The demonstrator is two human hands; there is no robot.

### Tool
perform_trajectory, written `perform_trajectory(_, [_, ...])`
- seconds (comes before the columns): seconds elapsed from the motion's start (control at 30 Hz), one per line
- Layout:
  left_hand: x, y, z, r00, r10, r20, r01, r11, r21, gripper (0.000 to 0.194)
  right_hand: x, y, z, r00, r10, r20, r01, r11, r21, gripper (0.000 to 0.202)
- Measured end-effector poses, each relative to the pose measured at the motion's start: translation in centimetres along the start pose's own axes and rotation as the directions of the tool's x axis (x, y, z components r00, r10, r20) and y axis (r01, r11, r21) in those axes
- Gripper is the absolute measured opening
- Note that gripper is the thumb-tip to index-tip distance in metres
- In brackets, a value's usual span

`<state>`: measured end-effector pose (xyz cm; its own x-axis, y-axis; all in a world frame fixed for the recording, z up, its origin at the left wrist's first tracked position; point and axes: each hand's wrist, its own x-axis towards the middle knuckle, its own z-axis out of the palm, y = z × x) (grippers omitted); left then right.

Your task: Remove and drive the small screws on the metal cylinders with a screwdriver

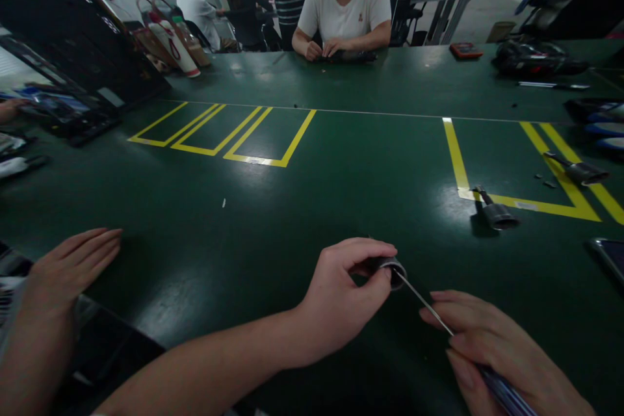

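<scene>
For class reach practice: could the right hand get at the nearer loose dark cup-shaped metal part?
Probably; the right hand holds a silver-shafted tool, but nothing visible blocks its way to that part.

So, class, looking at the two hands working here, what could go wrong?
The slim tool held by the right hand points into the cup-shaped part near the thumb of the left hand; a slip might jab it. That part, pinched in fingers, could twist. A similar part lying by the yellow tape could roll if bumped.
</scene>
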<state>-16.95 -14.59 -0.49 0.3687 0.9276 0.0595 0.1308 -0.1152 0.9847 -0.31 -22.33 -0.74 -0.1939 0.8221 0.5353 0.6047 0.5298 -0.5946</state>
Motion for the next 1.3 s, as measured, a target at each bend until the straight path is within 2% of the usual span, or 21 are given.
perform_trajectory(0.13, [0.0, -0.3, 0.0, 0.999, 0.039, -0.038, -0.038, 0.998, 0.041, 0.020, 0.4, 0.1, -0.1, 0.998, -0.063, 0.020, 0.064, 0.996, -0.069, 0.013])
perform_trajectory(0.3, [-0.1, -0.4, 0.0, 0.997, 0.055, -0.049, -0.052, 0.997, 0.053, 0.020, 0.9, 0.4, -0.1, 0.971, -0.239, 0.014, 0.238, 0.957, -0.163, 0.012])
perform_trajectory(0.43, [-0.1, -0.6, 0.1, 0.996, 0.071, -0.046, -0.068, 0.996, 0.063, 0.020, 1.5, 0.2, 0.0, 0.970, -0.235, 0.059, 0.242, 0.948, -0.205, 0.014])
perform_trajectory(0.63, [0.4, -1.2, -0.2, 0.996, 0.089, -0.030, -0.086, 0.992, 0.091, 0.021, 0.9, 0.4, -0.7, 0.955, -0.295, 0.011, 0.294, 0.947, -0.128, 0.018])
perform_trajectory(0.73, [1.4, -2.0, -0.8, 0.994, 0.108, -0.032, -0.103, 0.987, 0.120, 0.024, 0.4, 0.6, -0.9, 0.964, -0.265, 0.007, 0.263, 0.954, -0.146, 0.016])
perform_trajectory(0.87, [4.4, -4.0, -2.1, 0.990, 0.126, -0.062, -0.117, 0.984, 0.132, 0.028, 0.5, 0.4, -0.6, 0.984, -0.179, -0.019, 0.175, 0.976, -0.132, 0.009])
perform_trajectory(0.97, [7.9, -5.8, -3.5, 0.973, 0.221, -0.062, -0.194, 0.936, 0.294, 0.032, 0.5, 0.0, -0.4, 0.989, -0.149, 0.002, 0.149, 0.985, -0.093, 0.014])
perform_trajectory(1.1, [12.6, -7.9, -5.5, 0.972, 0.210, -0.106, -0.159, 0.919, 0.361, 0.037, 0.0, 0.0, -0.2, 0.996, -0.091, -0.017, 0.088, 0.991, -0.100, 0.022])
perform_trajectory(1.17, [14.5, -8.6, -6.4, 0.960, 0.216, -0.179, -0.148, 0.932, 0.332, 0.039, -0.2, 0.6, -0.2, 0.996, -0.094, -0.003, 0.093, 0.988, -0.125, 0.026])
perform_trajectory(1.3, [16.8, -9.5, -7.6, 0.942, 0.271, -0.200, -0.179, 0.906, 0.383, 0.042, 0.2, 3.1, -0.9, 0.999, -0.034, -0.004, 0.033, 0.980, -0.197, 0.031])
